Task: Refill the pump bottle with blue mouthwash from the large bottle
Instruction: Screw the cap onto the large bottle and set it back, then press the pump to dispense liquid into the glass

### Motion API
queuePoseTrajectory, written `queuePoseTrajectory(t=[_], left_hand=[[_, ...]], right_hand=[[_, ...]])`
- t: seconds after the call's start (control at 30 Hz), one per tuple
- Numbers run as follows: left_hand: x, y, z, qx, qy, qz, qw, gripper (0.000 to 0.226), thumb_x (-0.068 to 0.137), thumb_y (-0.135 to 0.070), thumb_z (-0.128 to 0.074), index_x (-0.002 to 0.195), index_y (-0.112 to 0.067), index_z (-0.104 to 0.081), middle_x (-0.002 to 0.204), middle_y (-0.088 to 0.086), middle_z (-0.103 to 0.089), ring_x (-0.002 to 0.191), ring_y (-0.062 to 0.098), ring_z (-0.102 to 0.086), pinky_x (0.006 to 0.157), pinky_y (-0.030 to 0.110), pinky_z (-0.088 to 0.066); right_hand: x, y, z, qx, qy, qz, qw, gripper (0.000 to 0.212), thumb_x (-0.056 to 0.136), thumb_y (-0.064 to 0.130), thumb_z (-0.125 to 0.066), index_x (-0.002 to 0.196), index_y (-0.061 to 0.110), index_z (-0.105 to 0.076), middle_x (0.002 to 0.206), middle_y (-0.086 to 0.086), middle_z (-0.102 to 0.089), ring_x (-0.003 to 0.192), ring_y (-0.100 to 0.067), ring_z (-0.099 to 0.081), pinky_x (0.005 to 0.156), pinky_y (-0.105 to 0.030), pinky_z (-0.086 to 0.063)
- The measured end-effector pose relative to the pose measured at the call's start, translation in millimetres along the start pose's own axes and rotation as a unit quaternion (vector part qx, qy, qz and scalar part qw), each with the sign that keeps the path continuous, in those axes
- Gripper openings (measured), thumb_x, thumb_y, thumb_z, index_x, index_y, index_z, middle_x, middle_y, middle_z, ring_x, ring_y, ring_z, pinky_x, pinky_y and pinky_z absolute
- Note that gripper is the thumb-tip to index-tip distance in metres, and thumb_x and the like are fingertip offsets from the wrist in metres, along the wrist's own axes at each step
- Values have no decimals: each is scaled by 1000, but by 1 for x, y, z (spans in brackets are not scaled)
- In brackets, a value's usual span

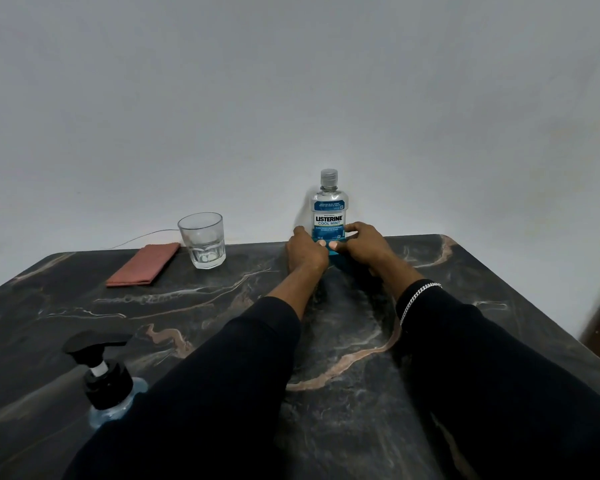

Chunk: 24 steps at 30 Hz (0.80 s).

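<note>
The large mouthwash bottle (329,209) stands upright at the far edge of the table, clear cap on, blue liquid low in it. My left hand (307,252) and my right hand (362,247) are wrapped around its lower part from both sides, thumbs on the front. The pump bottle (110,382), with a black pump head and pale blue liquid inside, stands near the front left, partly hidden behind my left sleeve.
A clear glass tumbler (202,240) stands at the back left, with a folded reddish cloth (142,264) beside it. The dark marbled table (343,341) ends against a pale wall. A thin cable (142,236) runs along the back edge.
</note>
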<state>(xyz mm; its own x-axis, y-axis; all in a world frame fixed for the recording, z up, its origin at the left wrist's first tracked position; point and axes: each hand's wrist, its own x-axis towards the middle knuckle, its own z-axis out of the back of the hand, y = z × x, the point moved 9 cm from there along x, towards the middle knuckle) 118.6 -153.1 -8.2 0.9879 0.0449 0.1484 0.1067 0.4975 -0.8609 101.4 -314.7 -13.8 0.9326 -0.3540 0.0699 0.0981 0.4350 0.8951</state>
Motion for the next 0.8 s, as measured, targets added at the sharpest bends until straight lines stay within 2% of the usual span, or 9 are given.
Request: queuePoseTrajectory(t=[0.1,0.23,0.33,0.4,0.47,0.7,0.8], left_hand=[[-8,-1,7,0,3,7,1000,58,101,-19,-66,151,-8,-38,147,16,-51,135,33,-53,107,43,-49],[-25,-1,11,4,21,9,1000,60,100,-16,-66,151,-7,-37,148,16,-49,135,33,-53,109,43,-48],[-42,-2,18,23,33,-3,999,55,99,-14,-68,147,-4,-43,147,16,-50,133,32,-54,108,42,-48],[-55,-1,26,44,40,-9,998,53,99,-15,-68,146,-4,-46,147,16,-51,133,32,-55,107,41,-48],[-70,1,34,61,56,-15,996,53,99,-17,-68,146,-4,-48,149,16,-51,134,31,-54,107,39,-47],[-140,16,70,82,114,-39,989,43,99,-21,-68,139,-9,-57,139,12,-61,127,26,-58,102,35,-47],[-177,23,88,77,136,-53,986,47,99,-20,-67,143,-10,-54,140,12,-61,128,27,-58,107,37,-48]], right_hand=[[-8,-1,5,22,-3,-6,1000,81,78,17,-86,146,13,-42,126,-11,-67,107,-21,-63,91,-29,-47],[-23,-1,9,8,-2,3,1000,88,77,14,-86,150,14,-38,130,-12,-65,116,-24,-63,103,-36,-48],[-45,7,9,-34,4,26,999,85,75,17,-87,147,14,-43,123,-6,-64,117,-23,-62,102,-35,-49],[-65,14,9,-65,8,39,997,79,75,21,-88,143,16,-48,117,1,-61,108,-17,-61,90,-28,-48],[-85,19,10,-75,15,47,996,72,75,23,-87,138,17,-52,118,-1,-63,100,-11,-61,82,-24,-47],[-163,46,1,-82,27,67,994,62,79,19,-84,135,16,-58,119,-3,-67,109,-18,-64,98,-36,-51],[-203,62,-7,-75,26,82,993,53,81,17,-82,131,15,-61,116,-3,-68,107,-18,-65,99,-38,-52]])
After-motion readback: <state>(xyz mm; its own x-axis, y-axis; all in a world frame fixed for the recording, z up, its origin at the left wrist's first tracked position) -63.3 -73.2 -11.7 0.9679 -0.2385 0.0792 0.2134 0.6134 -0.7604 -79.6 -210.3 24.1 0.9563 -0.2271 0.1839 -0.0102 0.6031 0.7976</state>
